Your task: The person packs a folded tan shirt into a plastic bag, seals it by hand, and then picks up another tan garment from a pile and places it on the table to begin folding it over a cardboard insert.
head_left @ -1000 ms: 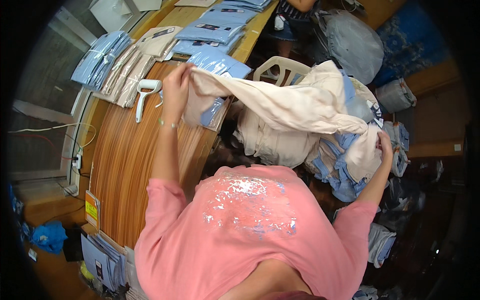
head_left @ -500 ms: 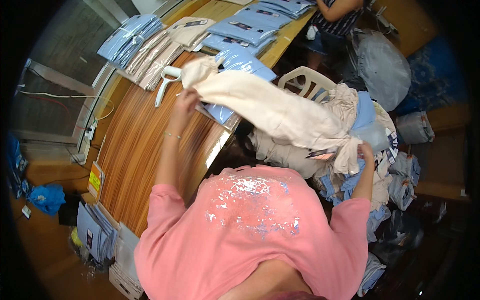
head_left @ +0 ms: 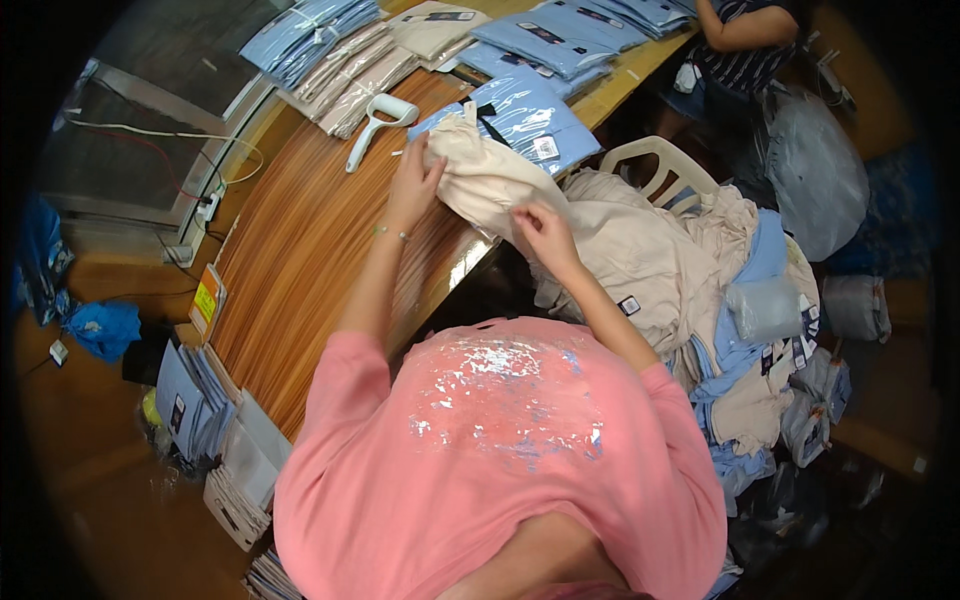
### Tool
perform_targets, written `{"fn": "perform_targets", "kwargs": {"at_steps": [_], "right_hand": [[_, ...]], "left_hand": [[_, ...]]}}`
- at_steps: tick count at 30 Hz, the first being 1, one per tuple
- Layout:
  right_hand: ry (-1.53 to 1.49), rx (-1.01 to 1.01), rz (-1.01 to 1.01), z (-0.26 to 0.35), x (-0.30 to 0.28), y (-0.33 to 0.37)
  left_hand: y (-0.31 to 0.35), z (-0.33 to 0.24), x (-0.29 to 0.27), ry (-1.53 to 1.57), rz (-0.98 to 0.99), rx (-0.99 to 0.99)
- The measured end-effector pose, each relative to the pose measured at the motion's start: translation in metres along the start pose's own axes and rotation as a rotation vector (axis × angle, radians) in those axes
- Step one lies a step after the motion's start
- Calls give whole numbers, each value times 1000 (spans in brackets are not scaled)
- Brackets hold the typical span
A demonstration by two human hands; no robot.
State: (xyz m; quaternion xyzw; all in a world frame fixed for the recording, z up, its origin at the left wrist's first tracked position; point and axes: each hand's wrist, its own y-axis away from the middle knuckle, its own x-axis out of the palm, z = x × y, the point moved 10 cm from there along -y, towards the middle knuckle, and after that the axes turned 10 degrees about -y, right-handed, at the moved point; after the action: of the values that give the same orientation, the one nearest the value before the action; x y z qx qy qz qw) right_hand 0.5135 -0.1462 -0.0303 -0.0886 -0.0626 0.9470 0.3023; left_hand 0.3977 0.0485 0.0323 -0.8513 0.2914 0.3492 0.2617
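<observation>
A cream garment [head_left: 485, 185] lies bunched over the edge of the wooden table, its far part trailing right onto a heap of clothes. At its left end my left hand [head_left: 412, 185] is closed on the cloth. My right hand [head_left: 545, 238] has its fingers curled in a pinch at the garment's near edge, close to the table's corner. A white lint roller [head_left: 380, 125] rests on the table beyond my left hand. Just behind the garment sits a bagged light-blue garment [head_left: 540, 120] with a white label.
Stacks of bagged blue garments [head_left: 560, 40] and cream ones [head_left: 350, 75] line the table's far side. A plastic chair [head_left: 660, 160] stands behind the clothes heap [head_left: 660, 260]. Another person [head_left: 750, 40] is at the far right. Folded blue packs [head_left: 190, 405] stand at the left.
My right hand has come left and inward from the garment's far right end. The stretched cloth has dropped onto the table edge and heap. My left hand stays by the left end.
</observation>
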Motion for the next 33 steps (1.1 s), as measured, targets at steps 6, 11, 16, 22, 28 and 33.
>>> {"fn": "perform_targets", "kwargs": {"at_steps": [6, 11, 16, 22, 28, 33], "right_hand": [[91, -202, -39, 55, 7, -41], [410, -2, 182, 60, 22, -84], [588, -16, 310, 32, 43, -45], [420, -197, 113, 33, 31, -29], [411, -151, 56, 29, 25, -21], [492, -197, 69, 37, 28, -21]], "left_hand": [[-18, 17, 9, -281, -88, -28], [-16, -7, 7, -274, -91, -20], [-30, -20, 28, -93, 50, 244], [-50, -3, 36, 28, 77, -23], [-50, 1, 23, -29, -170, -5], [-49, 3, 24, -136, -182, 63]]}}
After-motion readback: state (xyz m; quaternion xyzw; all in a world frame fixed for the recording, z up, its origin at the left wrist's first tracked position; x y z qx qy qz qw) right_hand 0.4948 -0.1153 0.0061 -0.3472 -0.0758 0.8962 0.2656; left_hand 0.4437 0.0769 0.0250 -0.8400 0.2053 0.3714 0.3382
